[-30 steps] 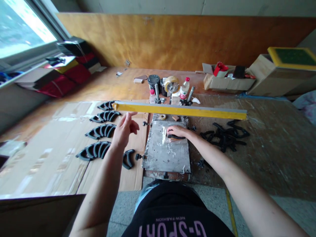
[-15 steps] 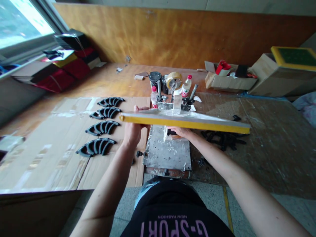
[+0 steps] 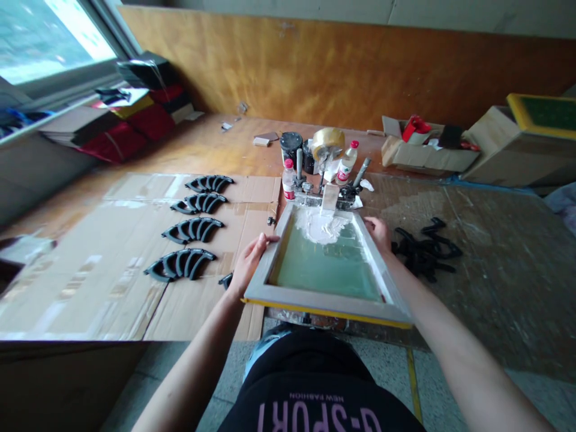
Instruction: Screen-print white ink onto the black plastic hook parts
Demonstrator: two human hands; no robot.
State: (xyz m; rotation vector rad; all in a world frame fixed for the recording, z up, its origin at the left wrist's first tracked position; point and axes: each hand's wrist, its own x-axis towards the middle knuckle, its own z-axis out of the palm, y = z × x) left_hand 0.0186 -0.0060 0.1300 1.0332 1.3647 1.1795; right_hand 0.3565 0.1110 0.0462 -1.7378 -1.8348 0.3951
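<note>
A framed screen [image 3: 328,270] with green mesh lies lowered over the metal base, its yellow-edged side nearest me. White paste [image 3: 320,227] covers the far part of the mesh, and a pale squeegee [image 3: 330,198] stands in it. My left hand [image 3: 251,259] grips the frame's left side, fingers partly hidden by it. My right hand [image 3: 379,233] is closed on the frame's right side near the far end. Clamps [image 3: 348,192] hold the frame's far edge. The base is mostly hidden beneath it.
Several rows of curved black pieces [image 3: 182,266] lie on cardboard [image 3: 108,240] at left. Loose black pieces [image 3: 425,249] are heaped at right. Behind the clamps stand red-capped bottles [image 3: 346,163], a black jar [image 3: 291,146] and a tape roll [image 3: 327,144]. Boxes [image 3: 432,153] sit at back right.
The frame has swung down from its raised, edge-on position. My right hand has moved from the base under the frame to its right side. My left hand came down with the frame.
</note>
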